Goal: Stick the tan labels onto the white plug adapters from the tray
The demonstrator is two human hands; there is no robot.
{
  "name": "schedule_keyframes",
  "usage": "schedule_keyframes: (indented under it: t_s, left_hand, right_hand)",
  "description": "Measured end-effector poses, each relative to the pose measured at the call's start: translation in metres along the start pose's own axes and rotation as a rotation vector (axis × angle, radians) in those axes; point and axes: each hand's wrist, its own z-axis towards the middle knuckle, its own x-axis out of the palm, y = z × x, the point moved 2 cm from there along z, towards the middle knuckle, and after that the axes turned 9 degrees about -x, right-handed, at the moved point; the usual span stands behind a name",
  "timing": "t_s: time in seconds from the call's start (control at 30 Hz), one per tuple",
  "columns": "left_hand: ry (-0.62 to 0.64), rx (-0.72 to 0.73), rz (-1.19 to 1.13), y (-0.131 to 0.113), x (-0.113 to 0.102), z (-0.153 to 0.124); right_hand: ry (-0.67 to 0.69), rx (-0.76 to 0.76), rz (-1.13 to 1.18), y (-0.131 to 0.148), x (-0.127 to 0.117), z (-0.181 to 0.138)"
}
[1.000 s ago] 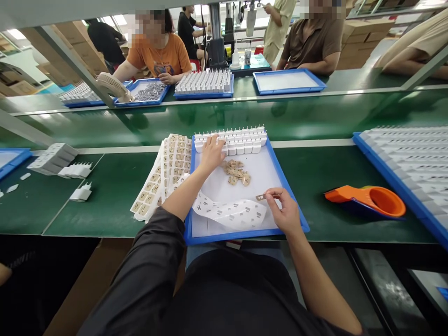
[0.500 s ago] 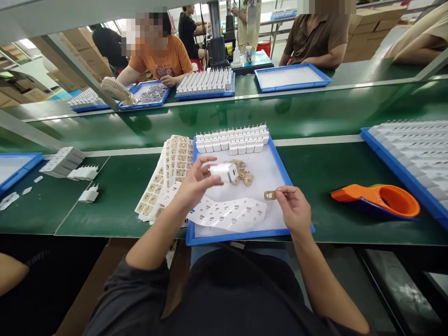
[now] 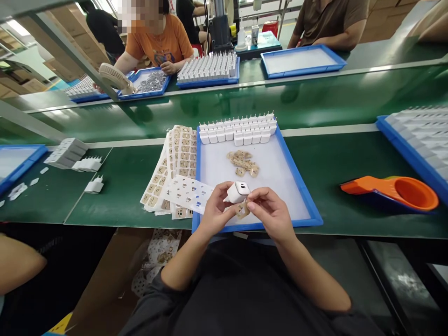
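Note:
My left hand (image 3: 217, 210) is closed round a white USB charger plug (image 3: 238, 190), whose port end faces up and right. My right hand (image 3: 271, 212) pinches a small tan sticker (image 3: 242, 211) just below the charger. The left thumb reaches the sticker's other side and appears to touch it. Both hands are over the near part of a blue-rimmed tray (image 3: 297, 175). Tan sticker pieces (image 3: 243, 161) lie loose in the tray's middle. Rows of white chargers (image 3: 238, 130) stand along its far side, pins up. A white cut-out sheet (image 3: 187, 191) lies partly under my left hand.
Sticker sheets (image 3: 159, 179) are stacked left of the tray. A lone charger (image 3: 94, 185) and a charger group (image 3: 68, 153) sit further left. Orange tape dispenser-like holder (image 3: 392, 191) lies right, beside another charger tray (image 3: 416, 154). Across the raised green divider (image 3: 210, 102), people sit at trays.
Both hands have come together nearer my body, bringing the sticker against the charger's underside. The white cut-out sheet has shifted left onto the stacked sheets. The camera view has moved slightly.

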Motion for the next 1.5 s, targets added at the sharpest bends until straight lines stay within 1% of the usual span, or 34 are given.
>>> schedule_keyframes:
  t_s: [0.07, 0.1, 0.17, 0.23, 0.3, 0.4, 0.5, 0.57, 0.9, 1.3, 1.5]
  left_hand:
    - [0.037, 0.007, 0.031, 0.002, 0.000, -0.003]
    - [0.030, 0.016, 0.043, 0.003, -0.001, -0.003]
    - [-0.032, 0.054, 0.092, 0.005, -0.002, -0.004]
    - [-0.102, 0.113, 0.195, 0.007, -0.004, -0.005]
    - [-0.132, 0.175, 0.317, 0.008, -0.006, -0.006]
    - [-0.144, 0.273, 0.429, 0.005, -0.007, -0.008]
    - [-0.141, 0.361, 0.455, 0.000, -0.006, -0.008]
    - [-0.139, 0.390, 0.468, -0.002, -0.005, -0.008]
    - [-0.146, 0.397, 0.512, -0.007, -0.004, -0.007]
    - [-0.130, 0.455, 0.520, -0.006, -0.003, -0.008]
    - [-0.144, 0.467, 0.537, -0.006, -0.003, -0.008]
  right_hand:
    - [-0.032, 0.009, -0.002, -0.006, -0.006, 0.000]
    - [-0.041, 0.013, 0.003, -0.008, -0.008, 0.000]
    - [-0.042, 0.022, 0.007, -0.010, -0.010, 0.000]
    - [-0.052, 0.025, -0.017, -0.010, -0.011, 0.001]
    - [-0.092, 0.014, -0.059, -0.009, -0.010, 0.002]
    - [-0.151, 0.013, -0.103, -0.008, -0.009, 0.005]
    - [-0.145, 0.030, -0.115, -0.007, -0.007, 0.007]
    - [-0.132, 0.026, -0.123, -0.006, -0.007, 0.008]
    - [-0.105, 0.007, -0.184, -0.006, -0.008, 0.007]
    - [-0.125, -0.021, -0.238, -0.008, -0.006, 0.003]
    - [-0.146, -0.029, -0.264, -0.008, -0.003, 0.003]
